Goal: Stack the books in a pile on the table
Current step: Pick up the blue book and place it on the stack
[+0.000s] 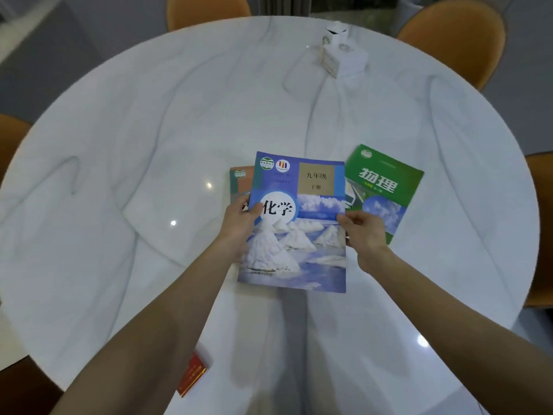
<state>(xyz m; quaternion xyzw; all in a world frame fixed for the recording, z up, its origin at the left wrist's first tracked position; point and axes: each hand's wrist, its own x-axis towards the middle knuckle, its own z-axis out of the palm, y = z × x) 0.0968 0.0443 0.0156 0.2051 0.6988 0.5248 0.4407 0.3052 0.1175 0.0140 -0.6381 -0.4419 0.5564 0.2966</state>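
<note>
So we're looking down at a round white marble surface (149,130) with grey veins, and both bare hands are on the blue book (296,223), the one with white mounds and sky on the cover. Our left hand (239,226) has its grip closed on the book's left edge, thumb on top of the cover near the big white circle. Our right hand (363,232) pinches the right edge about halfway down, thumb on the cover too. Can't tell if the book is lifted or lying flat on what's under it.

Under its left side an orange book (239,182) peeks out, mostly covered, only the top left corner showing. To the right sits a green book (386,181), tilted clockwise, its left edge tucked just behind the blue one and its lower part behind our right hand.

Far across the surface there's a white box (344,55), blurry. Near the close edge by our left forearm is a small red packet (191,374). Orange chairs (454,34) ring the surface.
</note>
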